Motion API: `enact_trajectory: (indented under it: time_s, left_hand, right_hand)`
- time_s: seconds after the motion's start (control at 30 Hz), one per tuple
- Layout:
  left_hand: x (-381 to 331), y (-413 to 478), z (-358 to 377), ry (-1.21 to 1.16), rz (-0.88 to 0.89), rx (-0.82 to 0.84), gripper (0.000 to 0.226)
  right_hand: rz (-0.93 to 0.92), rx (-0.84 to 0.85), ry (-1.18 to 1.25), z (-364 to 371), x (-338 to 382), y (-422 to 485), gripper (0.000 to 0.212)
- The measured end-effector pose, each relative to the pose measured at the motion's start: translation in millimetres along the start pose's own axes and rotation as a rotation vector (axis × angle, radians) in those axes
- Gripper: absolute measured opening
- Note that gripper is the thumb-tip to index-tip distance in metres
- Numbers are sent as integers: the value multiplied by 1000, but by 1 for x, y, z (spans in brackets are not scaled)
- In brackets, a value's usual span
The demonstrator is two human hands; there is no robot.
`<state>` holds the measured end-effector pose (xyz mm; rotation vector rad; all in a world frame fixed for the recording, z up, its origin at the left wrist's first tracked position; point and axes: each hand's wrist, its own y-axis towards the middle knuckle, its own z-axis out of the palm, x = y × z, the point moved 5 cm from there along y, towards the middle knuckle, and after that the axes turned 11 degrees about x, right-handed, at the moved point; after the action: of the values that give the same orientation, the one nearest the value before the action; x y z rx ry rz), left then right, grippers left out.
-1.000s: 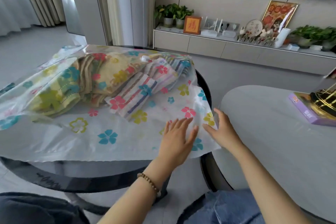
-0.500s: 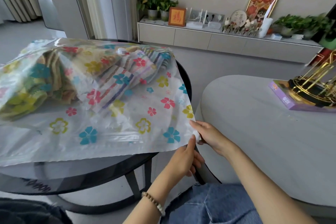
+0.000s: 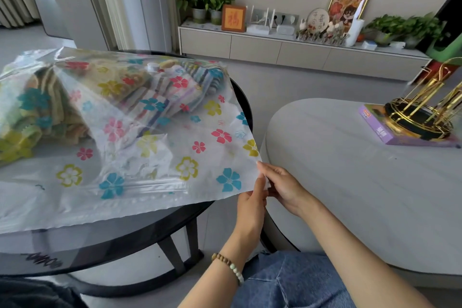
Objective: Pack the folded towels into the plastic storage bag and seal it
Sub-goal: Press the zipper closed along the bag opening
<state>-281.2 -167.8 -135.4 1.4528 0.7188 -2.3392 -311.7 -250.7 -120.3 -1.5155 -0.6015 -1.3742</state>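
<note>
We pinched the limp, likely slippery bag at its corner with left hand and right hand, towels well beyond our fingers.

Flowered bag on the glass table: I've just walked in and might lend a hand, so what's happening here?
A seated person is packing towels. The folded towels lie inside the clear flowered storage bag, bunched at its far end on the round glass table. The left hand and right hand both pinch the bag's near right corner, which overhangs the table's edge. Sealing probably starts there; I cannot tell whether the strip is closed.
</note>
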Motion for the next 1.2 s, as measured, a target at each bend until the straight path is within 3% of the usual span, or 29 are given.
enact_trajectory:
  time_s: [0.17,0.33,0.53,0.83,1.03,1.2]
  left_hand:
    - [-6,0,-6,40,19,-74,37]
    - [-6,0,-3,105,14,-20,75]
    - [-12,-2,-1,109,25,52,49]
    - [-9,8,-6,6,89,-55,45]
    - [-10,4,-3,99,166,-35,37]
    - [-17,0,1,38,184,-29,33]
  right_hand:
    - [1,6,66,2,-4,3,26]
    - [-3,-50,-36,-1,-4,2,28]
    - [-10,1,-58,0,0,0,30]
    - [-82,-123,44,2,-1,3,29]
    - [-122,-174,-91,6,5,-11,29]
    - [-201,-238,-155,9,6,-18,27]
